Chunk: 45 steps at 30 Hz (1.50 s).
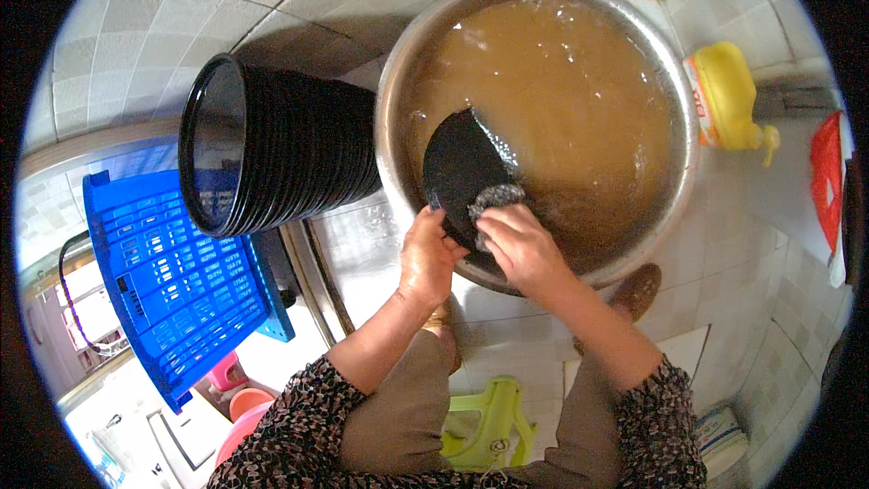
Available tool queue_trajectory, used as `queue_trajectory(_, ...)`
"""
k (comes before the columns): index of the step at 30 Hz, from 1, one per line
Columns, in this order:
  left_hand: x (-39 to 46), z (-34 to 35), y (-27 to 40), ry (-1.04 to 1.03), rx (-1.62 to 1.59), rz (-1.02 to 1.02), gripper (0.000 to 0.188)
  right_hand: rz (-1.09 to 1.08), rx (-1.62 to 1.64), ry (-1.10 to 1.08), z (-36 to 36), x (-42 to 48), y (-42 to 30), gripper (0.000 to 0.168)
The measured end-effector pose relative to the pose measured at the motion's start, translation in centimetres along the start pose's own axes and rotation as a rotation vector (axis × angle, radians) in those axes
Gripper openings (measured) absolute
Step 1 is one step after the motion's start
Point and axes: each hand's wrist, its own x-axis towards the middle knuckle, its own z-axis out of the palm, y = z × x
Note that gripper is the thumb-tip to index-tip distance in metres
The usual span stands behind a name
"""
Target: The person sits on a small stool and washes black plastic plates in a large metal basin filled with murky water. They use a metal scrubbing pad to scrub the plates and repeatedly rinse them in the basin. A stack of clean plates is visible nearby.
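My left hand (429, 255) grips the near left edge of a round black tray (456, 163), thumb on top. The tray tilts over the left rim of a large round metal basin (684, 149), its right side dipping into cloudy brown water (577, 102). In my right hand (521, 244) is a grey mesh scrubber (499, 198), pressed against the tray's face. Part of the tray is hidden by the water and by both hands.
Left of the basin stands a tall stack of black round trays (299, 142), beside a blue plastic basket (176, 278). A yellow pump bottle (730, 95) is at the right. Below are a green plastic stool (499, 421) and my shoe (638, 288).
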Motion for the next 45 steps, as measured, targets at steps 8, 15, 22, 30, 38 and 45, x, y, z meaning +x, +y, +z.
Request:
queue_trajectory(8, 0.9, 0.1, -0.1, 0.066, 0.261, 0.1, 0.018, 0.229, -0.367, 0.125, 0.3, 0.3, 4.4, 0.028)
queue_trajectory(15, 1.1, -0.1, -0.2, 0.143, 0.405, 0.142, 0.023, -0.053, -0.178, 0.104, 3.5, 6.9, 2.6, 0.034)
queue_trajectory(22, 1.7, -0.4, 0.0, 0.166, 0.298, 0.201, 0.033, 0.578, -0.337, -0.188, -2.2, 12.2, 6.8, 0.031)
queue_trajectory(30, 1.9, 0.6, -0.4, 0.047, 0.21, 0.237, 0.035, 0.009, -0.226, 0.116, 2.6, 9.1, 4.2, 0.024)
queue_trajectory(38, -1.1, 6.4, 2.9, -0.086, 0.695, 0.657, 0.031, 0.589, 0.592, 0.193, -7.8, 4.3, 3.5, 0.021)
queue_trajectory(45, -4.4, 11.5, 1.7, -0.289, 1.205, 1.083, 0.031, 0.674, 1.15, 0.329, -13.6, -0.5, -3.9, 0.043)
